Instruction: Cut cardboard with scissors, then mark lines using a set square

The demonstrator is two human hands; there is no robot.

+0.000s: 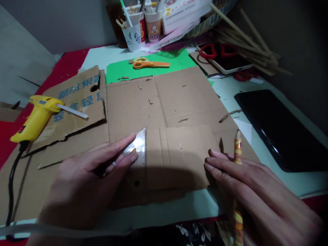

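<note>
A clear triangular ruler is pinched in my left hand, between thumb and fingers. Its straight edge lies near the left side of a small cardboard piece, which has creases running down it. My right hand has a patterned pencil tucked between its fingers, tip pointing away from me. The fingertips of that hand touch the right edge of the small piece. Beneath it lies a larger cardboard sheet with scraps on top. The shadow over the near part hides some detail.
At the left, a yellow glue gun rests on printed cardboard. Orange scissors lie on green card. A black tablet is at the right. Cups of pens, red-handled scissors and sticks stand or lie behind.
</note>
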